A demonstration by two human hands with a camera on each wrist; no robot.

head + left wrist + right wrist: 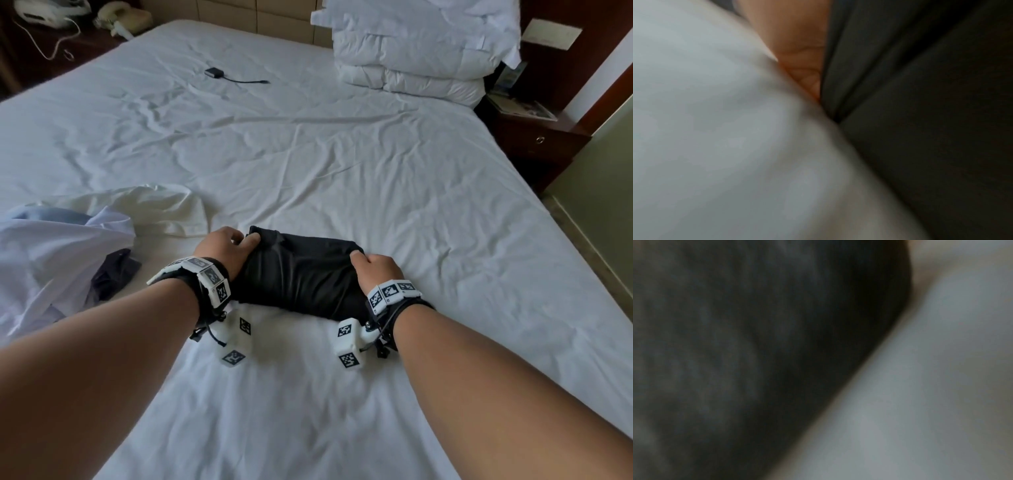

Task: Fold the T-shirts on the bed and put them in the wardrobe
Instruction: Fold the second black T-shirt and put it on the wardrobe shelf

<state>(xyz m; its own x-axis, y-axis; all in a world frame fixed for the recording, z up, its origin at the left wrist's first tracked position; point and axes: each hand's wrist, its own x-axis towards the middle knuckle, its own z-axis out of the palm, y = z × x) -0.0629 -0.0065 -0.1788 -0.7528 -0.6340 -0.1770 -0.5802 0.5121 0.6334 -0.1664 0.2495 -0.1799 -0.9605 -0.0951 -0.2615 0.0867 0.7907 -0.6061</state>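
A folded black T-shirt (301,270) lies on the white bed sheet (342,164) in the head view. My left hand (227,245) grips its left end, thumb on top and fingers tucked beside it. My right hand (371,265) grips its right end, thumb pressed on the cloth. The left wrist view is blurred: black T-shirt (931,113) at the right, white sheet (705,129) at the left, a bit of the hand's fingers (797,48) between. In the right wrist view only the black T-shirt (756,353) and sheet (931,386) show.
A heap of unfolded shirts (61,246), white and pale blue with a dark one (114,274) beneath, lies to the left. Stacked pillows (421,48) sit at the bed's head. A small black adapter with a cable (219,73) lies on the sheet. A dark nightstand (534,137) stands at the right.
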